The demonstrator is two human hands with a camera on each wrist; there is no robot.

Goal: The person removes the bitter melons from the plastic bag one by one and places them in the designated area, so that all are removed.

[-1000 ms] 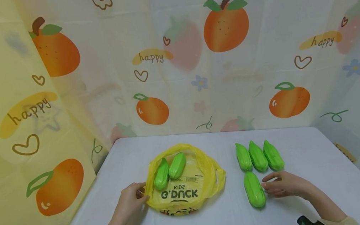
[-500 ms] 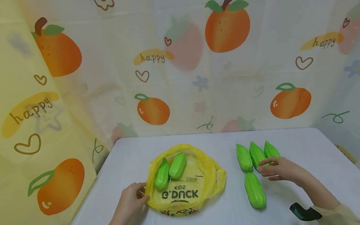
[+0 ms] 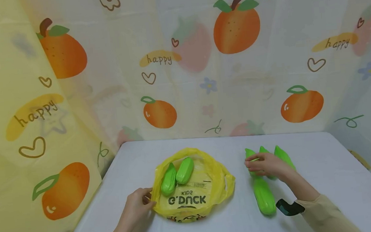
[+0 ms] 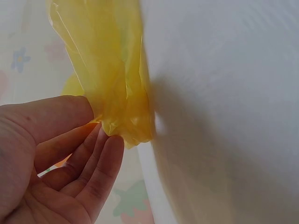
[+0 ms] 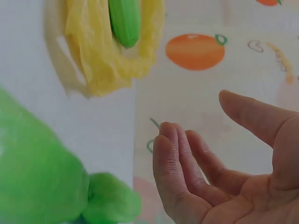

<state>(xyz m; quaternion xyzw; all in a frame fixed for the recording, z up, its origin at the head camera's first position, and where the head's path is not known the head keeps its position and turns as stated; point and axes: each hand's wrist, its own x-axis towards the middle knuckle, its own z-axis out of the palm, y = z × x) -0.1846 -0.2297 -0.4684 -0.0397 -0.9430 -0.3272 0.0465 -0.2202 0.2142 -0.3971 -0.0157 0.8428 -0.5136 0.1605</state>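
Note:
My left hand (image 3: 136, 205) pinches the left rim of a yellow plastic bag (image 3: 219, 175); the left wrist view has thumb and fingers on the gathered plastic (image 4: 117, 88). Inside the open bag lie two plump green toy vegetables, one on the left (image 3: 168, 179) and one beside it (image 3: 185, 170). My right hand (image 3: 269, 164) hovers over a row of three like them, partly covering the left one (image 3: 249, 152) and the middle one (image 3: 263, 149). In the right wrist view its fingers (image 5: 168, 163) are spread from the thumb, holding nothing.
The row's right vegetable (image 3: 284, 157) shows beyond my right wrist. A separate green vegetable (image 3: 264, 197) lies nearer, in front of the row. All rest on a white-covered table (image 3: 228, 226) backed by a fruit-print curtain (image 3: 188, 104).
My right hand has moved away from beside the near vegetable, back and leftward over the row. The left hand keeps its pinch on the bag's rim.

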